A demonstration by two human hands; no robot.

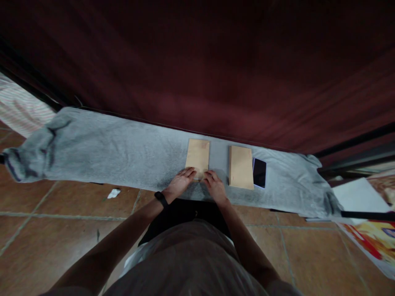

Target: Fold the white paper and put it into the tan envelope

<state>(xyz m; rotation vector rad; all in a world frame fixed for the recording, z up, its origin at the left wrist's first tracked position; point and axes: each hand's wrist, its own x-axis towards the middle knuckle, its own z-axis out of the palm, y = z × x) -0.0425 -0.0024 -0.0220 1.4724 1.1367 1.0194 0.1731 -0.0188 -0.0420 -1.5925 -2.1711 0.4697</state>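
A flat brown paper envelope (pixel 198 154) lies on a grey cloth, with faint reddish print near its far edge. My left hand (pixel 182 181) is on its near left corner, fingers closed together against the paper. At the near right corner, the bent fingers of my right hand (pixel 215 186) pinch the edge. Both thumbs are mostly hidden. To the right of my hands sits a thick stack of similar brown envelopes (pixel 241 167). A dark-screened phone (pixel 259 172) in a light purple case lies against the stack's right side.
The grey cloth (pixel 123 152) covers a long narrow surface, bunched at both ends. Behind it hangs a dark red curtain (pixel 197 82). Crumpled white paper (pixel 114 193) lies on the tiled floor (pixel 77 201). A colourful printed bag (pixel 373 242) and white sheet (pixel 359 197) are at right.
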